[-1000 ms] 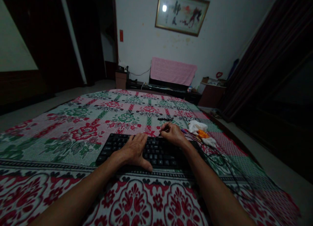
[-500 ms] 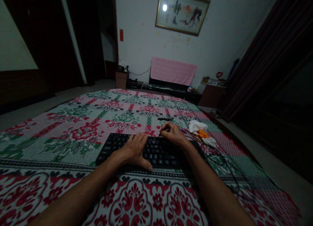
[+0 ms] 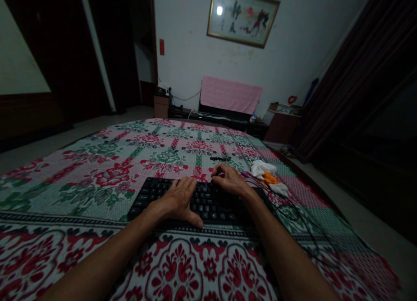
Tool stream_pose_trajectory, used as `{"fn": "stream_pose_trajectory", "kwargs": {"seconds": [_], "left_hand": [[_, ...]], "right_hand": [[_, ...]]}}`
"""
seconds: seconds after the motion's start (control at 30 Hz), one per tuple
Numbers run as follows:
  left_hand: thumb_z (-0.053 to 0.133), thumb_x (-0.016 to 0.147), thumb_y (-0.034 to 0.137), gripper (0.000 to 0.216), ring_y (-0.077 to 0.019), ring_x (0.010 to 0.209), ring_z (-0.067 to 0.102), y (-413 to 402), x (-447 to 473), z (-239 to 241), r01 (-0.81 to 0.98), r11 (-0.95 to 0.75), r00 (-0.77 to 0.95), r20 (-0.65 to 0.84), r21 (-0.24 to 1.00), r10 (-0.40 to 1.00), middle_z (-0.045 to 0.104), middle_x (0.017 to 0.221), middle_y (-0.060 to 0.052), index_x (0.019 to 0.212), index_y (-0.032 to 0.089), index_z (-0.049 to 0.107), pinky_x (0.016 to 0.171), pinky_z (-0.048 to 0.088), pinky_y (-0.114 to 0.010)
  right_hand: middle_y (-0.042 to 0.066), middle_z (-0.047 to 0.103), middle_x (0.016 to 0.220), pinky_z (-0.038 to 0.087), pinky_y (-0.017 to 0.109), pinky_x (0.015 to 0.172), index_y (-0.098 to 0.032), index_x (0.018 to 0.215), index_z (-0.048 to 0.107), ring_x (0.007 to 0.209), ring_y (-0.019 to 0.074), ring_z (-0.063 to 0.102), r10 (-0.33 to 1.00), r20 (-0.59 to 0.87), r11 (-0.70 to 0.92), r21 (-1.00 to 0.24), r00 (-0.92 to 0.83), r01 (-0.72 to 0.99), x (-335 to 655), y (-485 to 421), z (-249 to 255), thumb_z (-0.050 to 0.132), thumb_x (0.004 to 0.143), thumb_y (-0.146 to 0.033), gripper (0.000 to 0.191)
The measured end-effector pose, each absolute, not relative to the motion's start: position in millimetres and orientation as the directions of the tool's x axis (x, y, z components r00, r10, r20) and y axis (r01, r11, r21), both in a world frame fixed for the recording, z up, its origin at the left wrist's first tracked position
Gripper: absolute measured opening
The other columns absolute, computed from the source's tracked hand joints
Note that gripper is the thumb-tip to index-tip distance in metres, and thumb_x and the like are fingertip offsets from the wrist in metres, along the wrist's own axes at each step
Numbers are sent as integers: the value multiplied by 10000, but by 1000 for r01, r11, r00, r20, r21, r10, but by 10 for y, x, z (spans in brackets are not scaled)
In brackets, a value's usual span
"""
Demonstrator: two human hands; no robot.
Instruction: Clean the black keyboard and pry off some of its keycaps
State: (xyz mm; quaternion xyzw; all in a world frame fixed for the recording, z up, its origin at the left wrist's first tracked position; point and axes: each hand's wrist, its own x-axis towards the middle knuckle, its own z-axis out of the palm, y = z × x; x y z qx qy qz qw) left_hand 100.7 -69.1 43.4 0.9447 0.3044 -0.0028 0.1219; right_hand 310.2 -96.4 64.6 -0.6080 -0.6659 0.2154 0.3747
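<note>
A black computer keyboard [image 3: 213,205] lies on the patterned bedspread [image 3: 169,155]. Across its left-middle part rests my left hand [image 3: 179,201], palm down, fingers stretched out and the thumb along the near edge. At the keyboard's far edge, right of the middle, my right hand [image 3: 230,179] has thumb and fingertips drawn together in a pinch. Whatever is between those fingertips is too dark and small to name. Just beyond that hand a short row of small black pieces [image 3: 220,158] lies on the cloth. The keyboard's right part is partly hidden by my right hand and forearm.
Right of the keyboard lie a crumpled white and orange bundle [image 3: 269,175] and a loosely coiled dark cable [image 3: 306,225]. Past the bed stand a low dark cabinet, something draped with a pink towel [image 3: 231,94], and a small cupboard [image 3: 282,125].
My right hand's fingers have shifted slightly at the keyboard's far edge, and a thin light line under them no longer shows. My left hand and the keyboard are still.
</note>
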Motion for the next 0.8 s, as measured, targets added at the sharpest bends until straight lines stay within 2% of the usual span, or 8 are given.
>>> {"fn": "stream_pose_trajectory", "kwargs": {"seconds": [0.2,0.8], "left_hand": [[508,440,839,1305,-359,1349,99,-684,1007,421,573,-785,815,-67,235,575,155,1470,-216,1413,64,115,1074,100,-506],[530,435,820,1302,-372,1346,100,-691,1013,433,582,-778,809,-74,236,583,147,1472,-215,1413,64,121,1069,109,-520]], "right_hand": [[6,604,728,425,236,626,-167,795,553,657,121,555,961,266,237,-666,-71,707,3154,-977,656,532,691,-173,107],[-3,619,706,410,223,596,-183,836,508,653,127,571,948,314,229,-568,-49,790,3212,-960,603,516,714,-160,124]]}}
